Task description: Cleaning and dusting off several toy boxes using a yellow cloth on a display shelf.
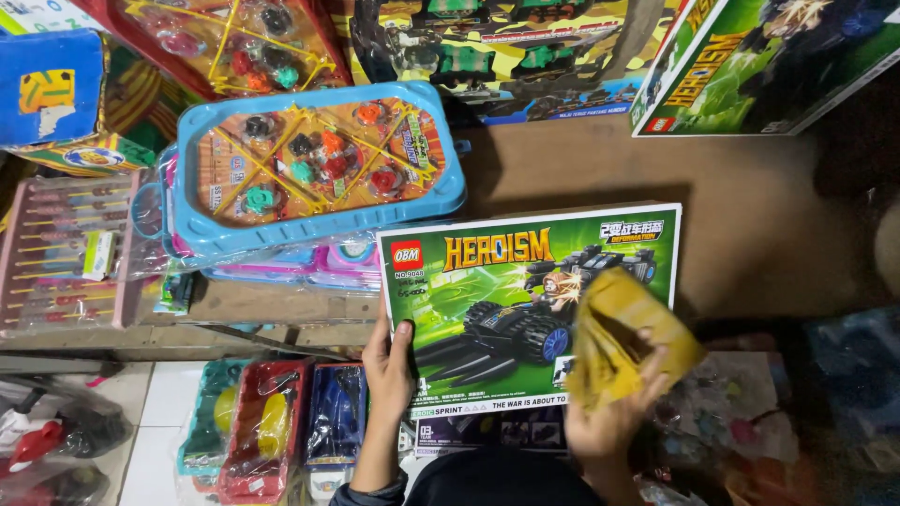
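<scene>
My left hand (pixel 388 367) grips the lower left edge of a green toy box (pixel 487 281) with a black car pictured on it, thumb on its front. The box lies flat, its far half over a brown wooden shelf (pixel 750 206). My right hand (pixel 614 417) is closed on a crumpled yellow cloth (pixel 623 333) pressed against the right part of the box's front. The cloth looks blurred.
A blue-rimmed spinning-top toy pack (pixel 314 164) lies left of the box on pink and blue packs. A pink abacus (pixel 66 253) is farther left. More green toy boxes (pixel 750 66) stand behind. Bagged toys (pixel 262 426) lie below on the floor.
</scene>
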